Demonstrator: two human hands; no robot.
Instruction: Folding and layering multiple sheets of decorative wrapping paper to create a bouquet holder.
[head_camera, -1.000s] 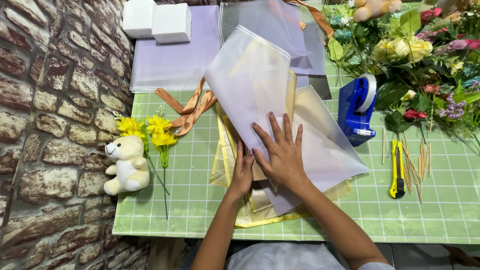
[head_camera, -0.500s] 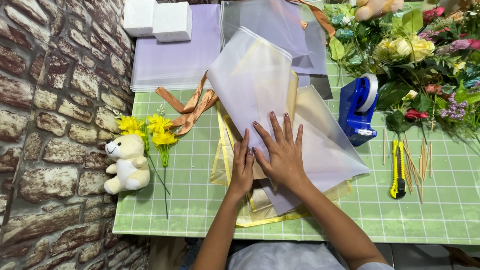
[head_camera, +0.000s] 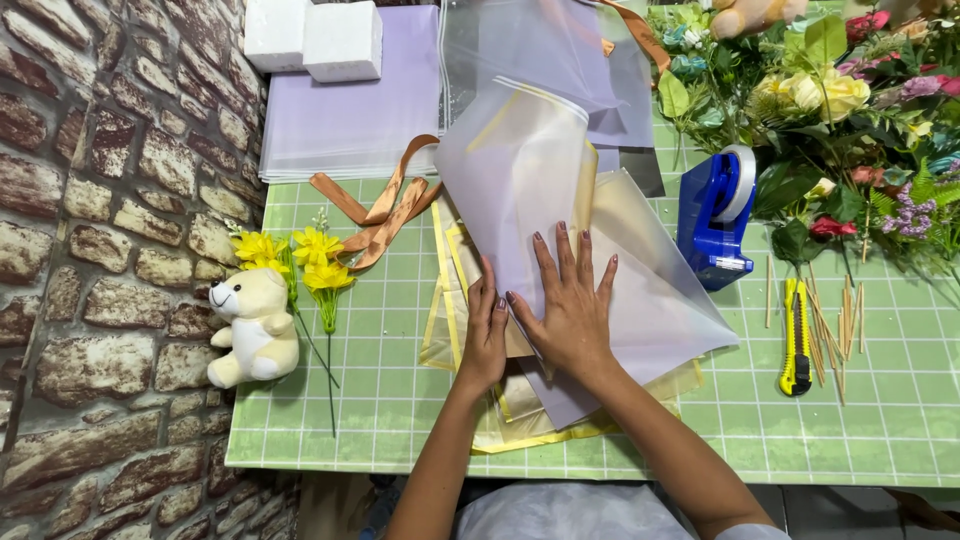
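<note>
Nothing has shifted: left hand (head_camera: 486, 335) and right hand (head_camera: 568, 305) stay flat, fingers spread, atop translucent wrapping sheet (head_camera: 560, 210).

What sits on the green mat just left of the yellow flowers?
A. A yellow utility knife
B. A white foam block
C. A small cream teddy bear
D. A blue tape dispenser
C: the small cream teddy bear lies at the mat's left edge beside the yellow flowers, while the blue tape dispenser and yellow utility knife lie far to the right, and the white foam blocks sit at the top.
</note>
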